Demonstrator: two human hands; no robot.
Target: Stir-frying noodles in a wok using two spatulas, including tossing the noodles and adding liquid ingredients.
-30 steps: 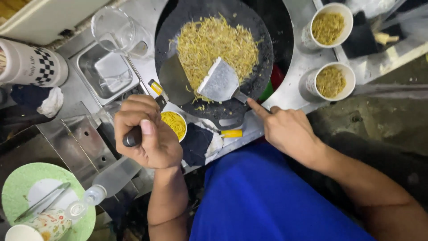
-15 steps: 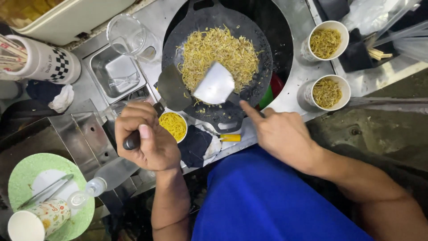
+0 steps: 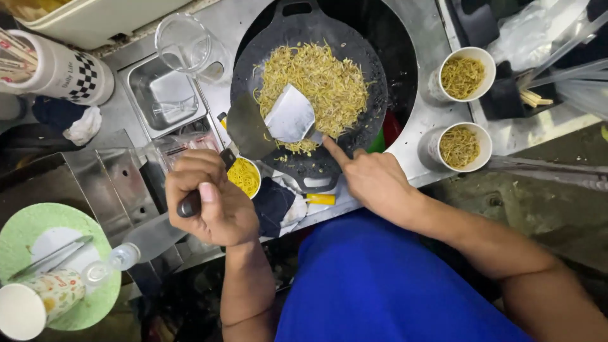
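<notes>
A black round griddle pan (image 3: 373, 57) holds a heap of yellow-brown noodles (image 3: 320, 82). My left hand (image 3: 209, 199) is closed around the dark handle of a spatula whose dark blade (image 3: 248, 130) rests at the pan's left edge. My right hand (image 3: 373, 180) grips a second spatula, index finger stretched along its handle; its shiny blade (image 3: 290, 114) lies on the noodles. A small cup of yellow noodles (image 3: 244, 176) sits just right of my left hand.
Two white paper cups of noodles (image 3: 463, 75) (image 3: 460, 145) stand right of the pan. A clear jug (image 3: 185, 44) and a steel tray (image 3: 161, 95) sit to the left. A checkered cup (image 3: 63, 69), a green plate (image 3: 38, 221) with tongs and a patterned cup (image 3: 38, 301) lie far left.
Both spatula blades stay on the pan, with the shiny blade shifted slightly left over the noodles. My hands keep their grips. The view has shifted a little.
</notes>
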